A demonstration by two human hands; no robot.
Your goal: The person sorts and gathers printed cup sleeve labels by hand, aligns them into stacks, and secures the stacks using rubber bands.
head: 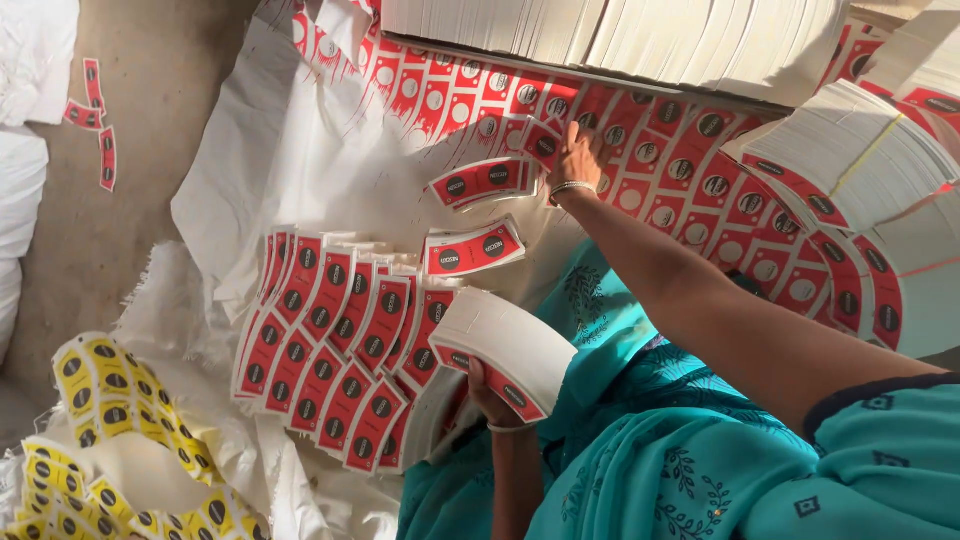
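My left hand (pixel 488 392) holds a thick curved stack of red-and-white die-cut paper blanks (pixel 505 345) just above my lap. My right hand (pixel 578 155) reaches far forward and rests with fingers spread on a large printed red sheet of blanks (pixel 690 170), beside a small loose bundle of red blanks (pixel 487 182). Another small bundle (pixel 472 250) lies nearer me. To the left, rows of red blank stacks (pixel 335 345) lie side by side on white sacking. A bangle circles each wrist.
Tall white-edged piles of blanks (pixel 850 150) stand at the right, and a big pile (pixel 620 35) sits at the top. Yellow blanks (pixel 110 440) are heaped at the lower left. White sacking (pixel 270 170) covers a dusty floor (pixel 150 90). Teal clothing (pixel 700 450) fills the lower right.
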